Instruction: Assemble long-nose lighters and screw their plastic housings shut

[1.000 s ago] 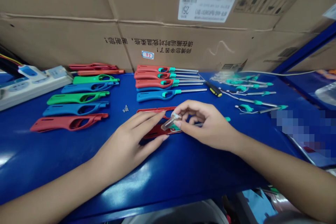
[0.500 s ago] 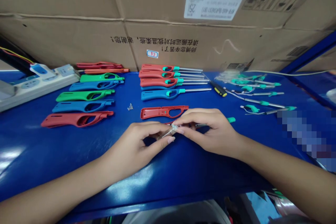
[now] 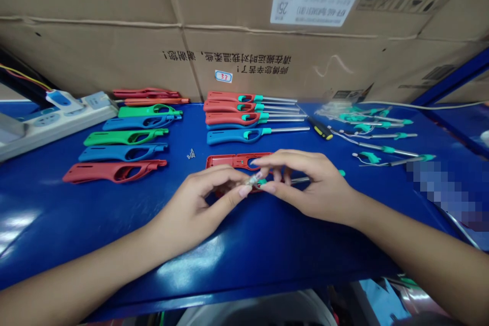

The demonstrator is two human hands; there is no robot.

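My left hand (image 3: 208, 196) pinches a small clear lighter part (image 3: 252, 180), possibly a fuel tank, between thumb and fingers; most of it is hidden in the hand. My right hand (image 3: 315, 181) is at its right end, thumb and index finger apart around the tip. Beneath both hands lies a red lighter half with a teal trigger and a metal tube (image 3: 300, 180), largely covered. Just behind them rests an open red handle shell (image 3: 223, 161), its hollow side up.
Handle shells (image 3: 114, 172) line the left, beside a white power strip (image 3: 57, 122). Several lighters with tubes (image 3: 237, 136) lie at centre back, near small screws (image 3: 191, 154). To the right are a screwdriver (image 3: 321, 128) and wired tube assemblies (image 3: 389, 151). A cardboard box (image 3: 237, 41) stands behind.
My right thumb and index finger have spread apart and come off the clear part. My left hand still holds it, now tilted up a little, and more of the lighter half beneath shows.
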